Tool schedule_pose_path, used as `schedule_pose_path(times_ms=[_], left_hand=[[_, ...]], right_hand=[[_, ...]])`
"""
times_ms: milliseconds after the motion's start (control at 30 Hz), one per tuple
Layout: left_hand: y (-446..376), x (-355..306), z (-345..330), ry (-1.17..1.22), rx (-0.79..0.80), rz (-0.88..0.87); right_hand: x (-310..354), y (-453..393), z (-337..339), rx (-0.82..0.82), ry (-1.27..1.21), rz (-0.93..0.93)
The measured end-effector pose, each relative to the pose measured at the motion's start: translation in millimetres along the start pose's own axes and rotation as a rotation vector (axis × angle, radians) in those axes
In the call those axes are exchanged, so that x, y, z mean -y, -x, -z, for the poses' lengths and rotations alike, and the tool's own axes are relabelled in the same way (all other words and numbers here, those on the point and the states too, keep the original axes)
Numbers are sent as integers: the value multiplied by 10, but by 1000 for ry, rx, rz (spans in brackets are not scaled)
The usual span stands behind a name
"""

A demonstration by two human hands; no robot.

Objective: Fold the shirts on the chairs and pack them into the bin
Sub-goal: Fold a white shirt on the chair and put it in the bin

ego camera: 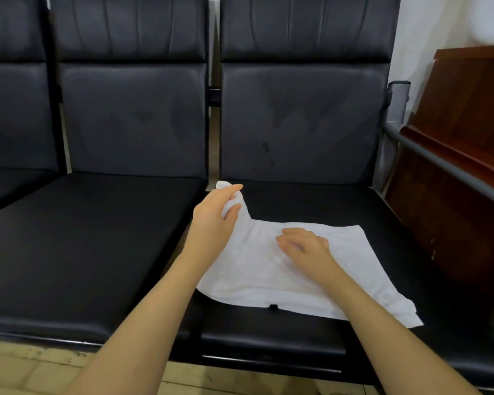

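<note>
A white shirt (351, 269) lies partly folded and flat on the seat of the right black chair (311, 334). My left hand (214, 215) pinches the shirt's far left corner and lifts it off the seat. My right hand (303, 246) rests on the middle of the shirt, its fingers bent and pressing the cloth down. No bin is in view.
A second black chair (97, 238) stands to the left, and part of a third at the far left edge. Dark red wooden furniture (462, 172) and a grey metal armrest (428, 149) stand to the right. Pale tiled floor runs below the seats.
</note>
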State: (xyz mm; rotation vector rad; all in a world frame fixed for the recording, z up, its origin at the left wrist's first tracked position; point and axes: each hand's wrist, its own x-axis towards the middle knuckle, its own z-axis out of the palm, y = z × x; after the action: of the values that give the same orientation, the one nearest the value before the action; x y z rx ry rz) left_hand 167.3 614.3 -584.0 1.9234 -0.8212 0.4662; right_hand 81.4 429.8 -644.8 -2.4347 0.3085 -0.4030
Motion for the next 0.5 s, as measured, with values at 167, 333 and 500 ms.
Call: schedule_pose_path(times_ms=[167, 333, 500], left_hand=[[-14, -266, -263, 29, 43, -114], [-15, -521, -658, 93, 130, -156], [4, -822, -1040, 203, 140, -36]], right_hand=[[-189, 90, 365, -40, -5, -33], [-475, 288, 757, 46, 289, -209], [-704, 517, 829, 96, 338, -260]])
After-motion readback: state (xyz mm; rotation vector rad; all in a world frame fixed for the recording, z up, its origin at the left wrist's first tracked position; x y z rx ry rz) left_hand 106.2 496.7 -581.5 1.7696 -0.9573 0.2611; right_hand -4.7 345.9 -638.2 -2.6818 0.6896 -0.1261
